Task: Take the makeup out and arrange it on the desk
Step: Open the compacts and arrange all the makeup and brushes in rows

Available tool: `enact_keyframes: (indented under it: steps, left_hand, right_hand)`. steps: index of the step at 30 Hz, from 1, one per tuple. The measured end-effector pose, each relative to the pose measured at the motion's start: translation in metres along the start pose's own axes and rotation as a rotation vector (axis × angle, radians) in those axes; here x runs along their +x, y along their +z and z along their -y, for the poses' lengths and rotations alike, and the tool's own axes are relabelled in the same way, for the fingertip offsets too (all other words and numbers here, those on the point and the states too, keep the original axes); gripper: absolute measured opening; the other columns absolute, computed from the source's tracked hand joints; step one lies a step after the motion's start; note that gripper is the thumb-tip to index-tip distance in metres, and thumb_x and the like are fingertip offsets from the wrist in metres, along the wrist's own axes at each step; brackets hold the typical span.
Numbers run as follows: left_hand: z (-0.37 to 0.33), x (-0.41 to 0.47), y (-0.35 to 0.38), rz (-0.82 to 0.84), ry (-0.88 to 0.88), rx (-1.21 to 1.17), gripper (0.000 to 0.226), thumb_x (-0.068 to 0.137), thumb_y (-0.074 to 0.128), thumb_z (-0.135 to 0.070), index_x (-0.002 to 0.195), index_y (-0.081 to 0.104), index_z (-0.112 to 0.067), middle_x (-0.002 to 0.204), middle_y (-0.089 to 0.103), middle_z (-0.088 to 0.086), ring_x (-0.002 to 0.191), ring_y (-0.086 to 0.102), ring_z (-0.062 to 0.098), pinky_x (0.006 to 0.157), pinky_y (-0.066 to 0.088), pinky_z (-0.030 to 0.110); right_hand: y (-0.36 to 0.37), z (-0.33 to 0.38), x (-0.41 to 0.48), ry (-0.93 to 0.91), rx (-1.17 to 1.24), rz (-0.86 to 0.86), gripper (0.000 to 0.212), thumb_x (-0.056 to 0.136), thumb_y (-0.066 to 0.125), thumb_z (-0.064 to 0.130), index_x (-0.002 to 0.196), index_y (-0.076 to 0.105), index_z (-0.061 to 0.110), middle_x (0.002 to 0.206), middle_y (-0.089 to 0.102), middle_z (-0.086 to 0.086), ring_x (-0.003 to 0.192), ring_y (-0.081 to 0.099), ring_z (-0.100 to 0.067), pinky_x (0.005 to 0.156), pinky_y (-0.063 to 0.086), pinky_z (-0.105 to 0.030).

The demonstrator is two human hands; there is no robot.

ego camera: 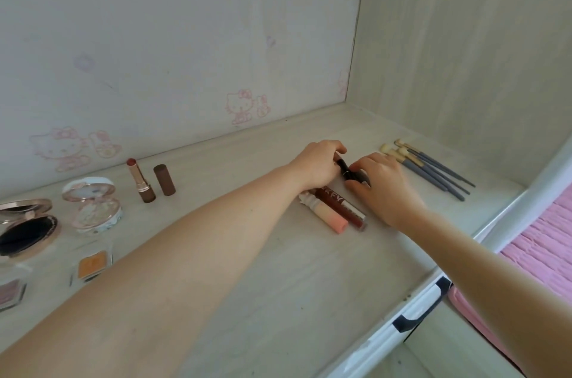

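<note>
Desk (278,269) near back wall (185,37): left hand (315,168), right hand (382,187) both grip dark tube (343,167); brushes (430,167) just rightward.

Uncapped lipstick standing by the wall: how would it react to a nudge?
The lipstick stands upright, tall on a narrow base, so it would probably tip easily. Its round body would likely roll afterwards. The exposed tip may smear or break.

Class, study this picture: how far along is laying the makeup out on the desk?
Done: the makeup brushes, open lipstick, its cap, two open compacts, an orange blush pan and two lip tubes lie on the desk. In hand: the left hand and right hand both hold a dark tube. Left: setting it down, likely beside the lip tubes; whether more remains unpacked is out of view.
</note>
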State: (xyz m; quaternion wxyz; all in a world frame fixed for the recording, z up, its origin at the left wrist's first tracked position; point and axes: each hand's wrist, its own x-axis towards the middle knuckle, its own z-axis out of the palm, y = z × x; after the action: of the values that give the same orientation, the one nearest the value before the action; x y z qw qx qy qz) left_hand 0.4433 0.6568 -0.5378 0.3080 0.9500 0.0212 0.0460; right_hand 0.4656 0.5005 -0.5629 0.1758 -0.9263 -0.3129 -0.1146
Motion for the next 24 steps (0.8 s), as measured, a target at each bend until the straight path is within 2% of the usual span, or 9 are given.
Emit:
enact_keyframes:
  steps: [6,9,12,16,20,24]
  left_hand:
    - [0.002,-0.010,-0.016,-0.087,-0.071,-0.215,0.035,0.088,0.061,-0.012,0.123,0.061,-0.013,0.124,0.061,0.006,0.115,0.056,0.019,0.094,0.041,0.024]
    - [0.002,-0.022,-0.030,-0.102,-0.131,-0.422,0.029,0.089,0.062,-0.011,0.118,0.064,-0.011,0.118,0.064,0.005,0.107,0.060,0.015,0.094,0.046,0.026]
    - [0.001,-0.042,-0.044,-0.091,-0.176,-0.693,0.027,0.087,0.062,-0.002,0.113,0.063,-0.007,0.110,0.067,0.011,0.095,0.068,0.020,0.091,0.054,0.031]
    - [0.004,-0.077,-0.061,-0.083,-0.209,-0.994,0.023,0.086,0.060,0.008,0.107,0.061,-0.003,0.094,0.067,0.014,0.084,0.070,0.023,0.084,0.057,0.032]
    - [0.012,-0.117,-0.075,-0.102,-0.219,-1.061,0.023,0.084,0.061,0.011,0.105,0.059,0.000,0.095,0.066,0.016,0.079,0.070,0.022,0.080,0.058,0.030]
    - [0.024,-0.161,-0.087,-0.167,-0.238,-1.048,0.023,0.081,0.065,0.011,0.103,0.060,0.002,0.095,0.066,0.016,0.083,0.071,0.025,0.082,0.058,0.032]
  right_hand:
    - [-0.008,0.017,-0.006,-0.018,0.098,-0.097,0.031,0.093,0.055,0.031,0.120,0.061,0.017,0.111,0.060,-0.003,0.110,0.047,-0.023,0.080,0.029,-0.024]
    - [-0.013,0.029,-0.009,-0.037,0.143,-0.127,0.030,0.093,0.056,0.030,0.120,0.061,0.018,0.111,0.061,-0.001,0.105,0.049,-0.022,0.079,0.035,-0.026]
    - [-0.022,0.044,-0.014,-0.074,0.177,-0.165,0.028,0.092,0.057,0.028,0.118,0.062,0.020,0.110,0.061,0.002,0.102,0.052,-0.020,0.080,0.045,-0.032]
    - [-0.029,0.066,-0.025,-0.108,0.238,-0.191,0.023,0.091,0.059,0.019,0.113,0.063,0.022,0.097,0.057,0.011,0.097,0.052,-0.015,0.076,0.038,-0.025]
    - [-0.029,0.092,-0.041,-0.122,0.296,-0.193,0.026,0.090,0.062,0.019,0.116,0.061,0.022,0.095,0.054,0.017,0.097,0.054,-0.012,0.078,0.037,-0.022]
    - [-0.029,0.124,-0.058,-0.137,0.384,-0.163,0.028,0.090,0.060,0.015,0.117,0.060,0.022,0.097,0.056,0.017,0.098,0.052,-0.010,0.078,0.035,-0.018]
